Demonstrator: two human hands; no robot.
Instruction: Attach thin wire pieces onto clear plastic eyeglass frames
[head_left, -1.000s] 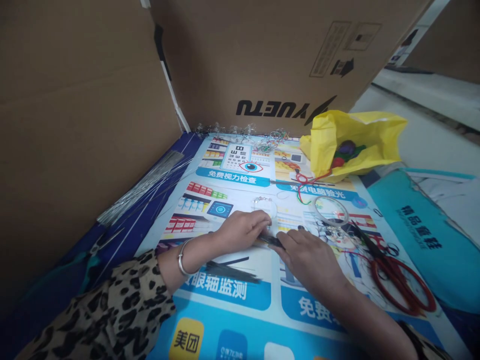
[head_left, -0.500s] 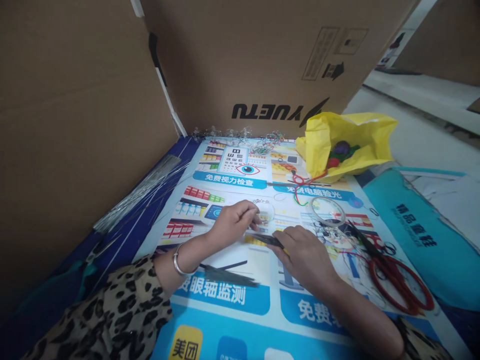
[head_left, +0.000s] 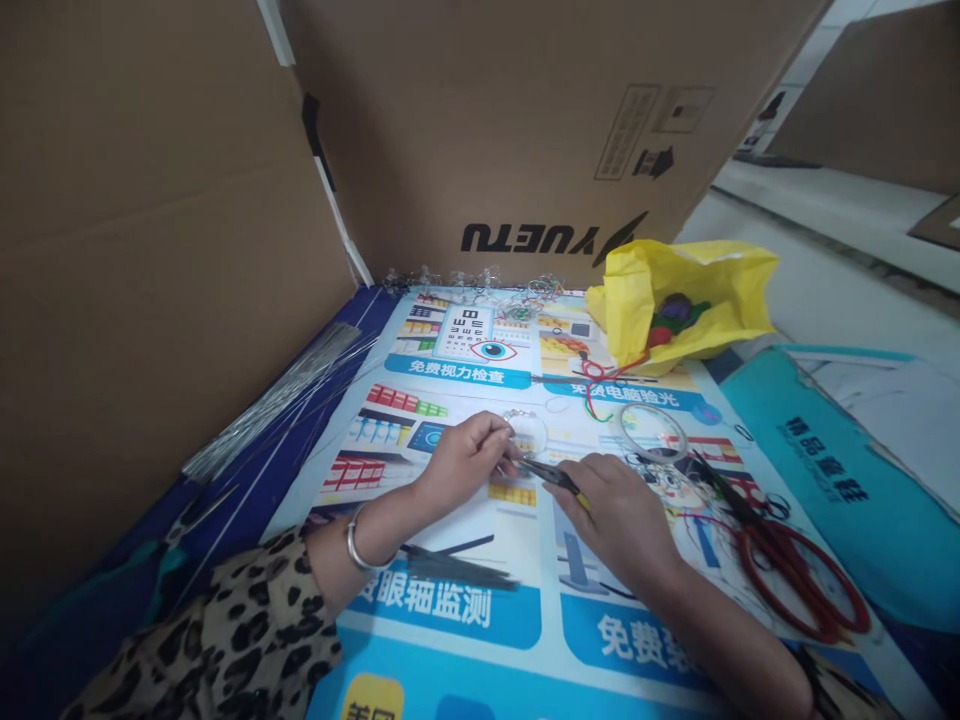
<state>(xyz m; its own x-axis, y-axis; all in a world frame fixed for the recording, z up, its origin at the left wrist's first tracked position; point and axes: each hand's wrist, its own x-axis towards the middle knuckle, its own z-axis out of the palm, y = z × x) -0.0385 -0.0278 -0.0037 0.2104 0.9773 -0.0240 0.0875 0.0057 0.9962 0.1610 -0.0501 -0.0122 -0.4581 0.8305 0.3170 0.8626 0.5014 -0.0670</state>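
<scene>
My left hand [head_left: 469, 455] is closed in a pinch on a thin wire piece [head_left: 523, 415], whose curved, silvery end shows just past the fingertips. How the wire runs inside the fingers is hidden. My right hand [head_left: 619, 515] grips a pair of pliers [head_left: 551, 475] with dark jaws and a bit of yellow on the handle. The jaw tips reach the left fingertips; whether they clamp the wire is too small to tell. Below the hands lies a bundle of short dark wires [head_left: 461, 568] on the printed sheet [head_left: 510, 625].
Red-handled scissors [head_left: 799, 575] and a tape roll [head_left: 681, 440] lie to the right. A yellow bag [head_left: 626, 300] holds coloured balls. Long silvery wires [head_left: 277, 395] and teal-handled pliers [head_left: 169, 550] are at left. Wire pieces [head_left: 480, 282] line the cardboard wall [head_left: 450, 130].
The pliers' jaws have turned and come up to the left fingertips. My left hand stays pinched at nearly the same spot. The whole view has shifted slightly.
</scene>
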